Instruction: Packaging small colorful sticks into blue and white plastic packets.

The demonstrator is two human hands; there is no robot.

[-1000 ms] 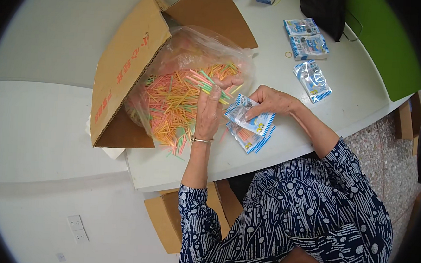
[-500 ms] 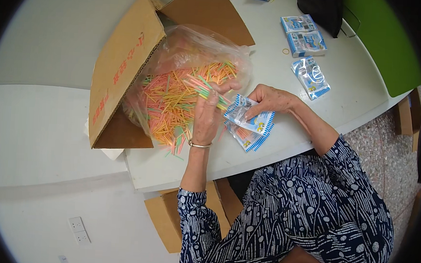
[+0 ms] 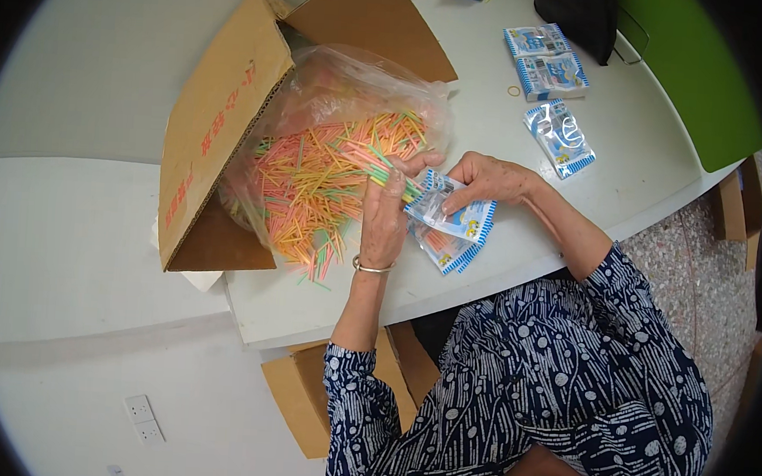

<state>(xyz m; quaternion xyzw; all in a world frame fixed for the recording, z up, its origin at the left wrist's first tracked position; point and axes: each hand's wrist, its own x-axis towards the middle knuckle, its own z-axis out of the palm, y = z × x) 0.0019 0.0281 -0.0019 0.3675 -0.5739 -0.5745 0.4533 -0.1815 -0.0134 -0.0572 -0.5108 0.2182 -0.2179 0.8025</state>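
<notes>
1. From my remote seat I see the stick bundle (image 3: 380,169) at the packet's upper-left edge, long axis slanting from upper left to lower right, tips aimed at the packet. Whether the tips are inside, I can't tell.
2. Held packet (image 3: 467,221): blue-and-white, long axis tilted down to the right, one striped end facing the sticks.
3. Left hand (image 3: 384,222): forearm nearly upright in my view, thumb pressed on the bundle, pinching it against the fingers; one bracelet (image 3: 373,266) on the wrist.
4. Right hand (image 3: 494,180): forearm slants in from the lower right, fingers toward the left, thumb pinching the held packet from above. Its undersides are hidden from me.
5. Counts: one bundle, sticks too overlapped to count; one held packet; at least one lower packet (image 3: 436,243) beneath it, pink sticks showing.
6. Upper right, I count two packets side by side (image 3: 554,75), depth unclear, one separate packet (image 3: 560,139) near them, one rubber band (image 3: 514,91).
7. Left: one carton (image 3: 221,119), one clear bag (image 3: 342,83), loose sticks (image 3: 314,195) beyond counting.
</notes>
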